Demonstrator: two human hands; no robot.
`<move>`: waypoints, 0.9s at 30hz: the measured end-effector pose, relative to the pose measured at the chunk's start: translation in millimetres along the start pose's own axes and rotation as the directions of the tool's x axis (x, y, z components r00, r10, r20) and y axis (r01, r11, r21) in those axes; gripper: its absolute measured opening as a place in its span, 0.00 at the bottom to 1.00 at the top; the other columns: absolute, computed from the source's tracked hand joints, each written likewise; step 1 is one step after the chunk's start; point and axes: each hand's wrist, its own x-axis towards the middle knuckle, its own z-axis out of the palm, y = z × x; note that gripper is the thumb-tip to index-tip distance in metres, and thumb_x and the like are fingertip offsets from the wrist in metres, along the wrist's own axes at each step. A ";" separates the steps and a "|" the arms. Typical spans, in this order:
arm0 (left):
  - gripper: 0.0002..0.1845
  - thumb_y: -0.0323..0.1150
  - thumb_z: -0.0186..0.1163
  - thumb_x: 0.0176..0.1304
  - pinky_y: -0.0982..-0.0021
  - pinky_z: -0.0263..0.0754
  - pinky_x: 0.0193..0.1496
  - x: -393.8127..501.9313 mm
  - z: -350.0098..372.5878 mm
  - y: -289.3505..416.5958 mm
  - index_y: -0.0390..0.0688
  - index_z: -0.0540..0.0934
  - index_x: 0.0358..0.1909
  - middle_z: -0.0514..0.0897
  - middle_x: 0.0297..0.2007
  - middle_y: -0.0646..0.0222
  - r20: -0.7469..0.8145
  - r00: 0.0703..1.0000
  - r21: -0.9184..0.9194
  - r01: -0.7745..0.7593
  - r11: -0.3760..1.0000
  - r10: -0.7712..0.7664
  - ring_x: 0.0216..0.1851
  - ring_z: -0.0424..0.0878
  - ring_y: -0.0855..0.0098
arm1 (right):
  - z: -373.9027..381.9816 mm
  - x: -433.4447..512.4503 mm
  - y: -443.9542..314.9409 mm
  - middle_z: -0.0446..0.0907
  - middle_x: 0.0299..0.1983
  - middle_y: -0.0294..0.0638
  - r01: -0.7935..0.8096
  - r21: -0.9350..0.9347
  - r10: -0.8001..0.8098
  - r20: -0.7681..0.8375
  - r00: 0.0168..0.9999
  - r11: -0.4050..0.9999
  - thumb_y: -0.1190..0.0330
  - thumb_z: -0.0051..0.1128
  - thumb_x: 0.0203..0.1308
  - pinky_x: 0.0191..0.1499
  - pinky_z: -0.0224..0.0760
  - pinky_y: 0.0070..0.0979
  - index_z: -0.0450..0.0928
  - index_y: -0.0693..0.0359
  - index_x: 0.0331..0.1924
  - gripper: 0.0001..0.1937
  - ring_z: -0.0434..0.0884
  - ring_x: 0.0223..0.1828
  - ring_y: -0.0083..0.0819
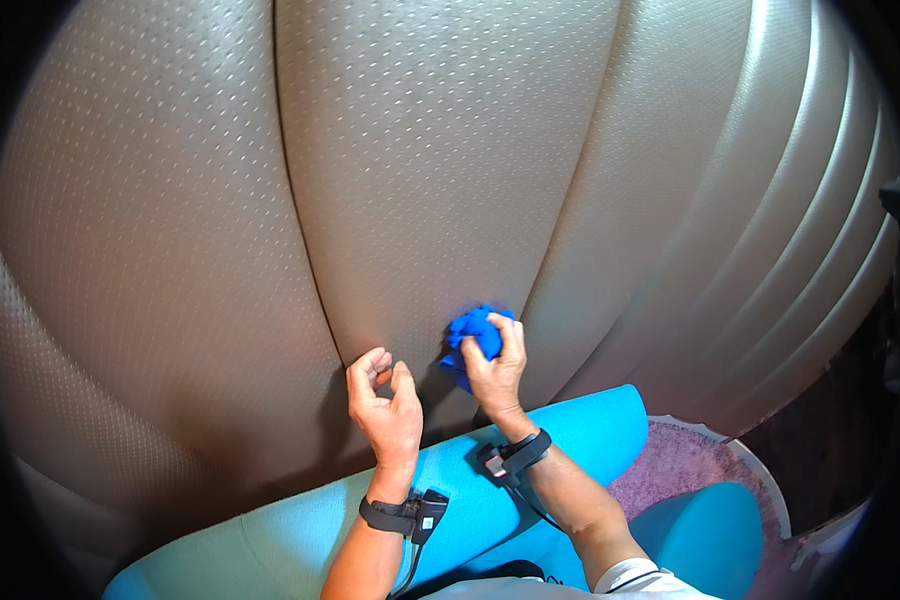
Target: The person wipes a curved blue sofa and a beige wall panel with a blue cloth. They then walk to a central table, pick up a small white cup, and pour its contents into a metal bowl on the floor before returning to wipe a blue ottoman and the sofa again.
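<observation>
My right hand (497, 367) is closed around a crumpled bright blue cloth (480, 330). The cloth is against a tall padded panel (420, 187) covered in perforated, leather-like tan material. Deep seams divide this panel into broad channels, and the cloth sits just left of one of them. To the left, near the foot of another seam, my left hand (387, 401) is raised with bent fingers and a gap between thumb and forefinger. It holds nothing; whether its fingertips touch the panel I cannot tell.
A long turquoise fabric cushion (465, 480) runs below my forearms, with another rounded turquoise piece (709, 529) at lower right. Past them lies a pink shaggy rug (667, 461) with a white edge. Each wrist wears a black strap with a small cabled device (429, 516).
</observation>
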 end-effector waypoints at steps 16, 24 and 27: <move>0.12 0.24 0.62 0.62 0.69 0.76 0.49 2.2 1.5 12.3 0.34 0.77 0.47 0.80 0.42 0.60 -0.016 0.999 -0.063 0.035 0.997 -0.036 0.44 0.79 0.69 | 16.8 9.0 -77.1 0.71 0.36 0.51 0.342 0.004 -0.339 0.145 0.930 0.940 0.74 0.69 0.44 0.36 0.71 0.38 0.77 0.60 0.43 0.19 0.75 0.36 0.48; 0.09 0.24 0.61 0.63 0.72 0.75 0.45 5.3 4.2 10.4 0.35 0.78 0.44 0.81 0.40 0.65 -0.080 0.994 -0.080 0.062 0.995 -0.069 0.39 0.78 0.75 | 14.2 43.0 -100.2 0.71 0.34 0.49 0.392 0.047 -0.395 0.102 0.913 0.919 0.77 0.70 0.42 0.33 0.70 0.36 0.78 0.59 0.41 0.18 0.75 0.33 0.45; 0.07 0.24 0.61 0.64 0.76 0.72 0.38 7.4 3.7 17.0 0.34 0.79 0.43 0.80 0.35 0.69 -0.130 0.990 -0.085 0.046 0.995 -0.057 0.33 0.74 0.79 | 16.6 74.8 -129.7 0.71 0.35 0.48 0.424 0.049 -0.426 0.066 0.902 0.904 0.78 0.70 0.42 0.33 0.70 0.36 0.79 0.57 0.44 0.20 0.75 0.33 0.45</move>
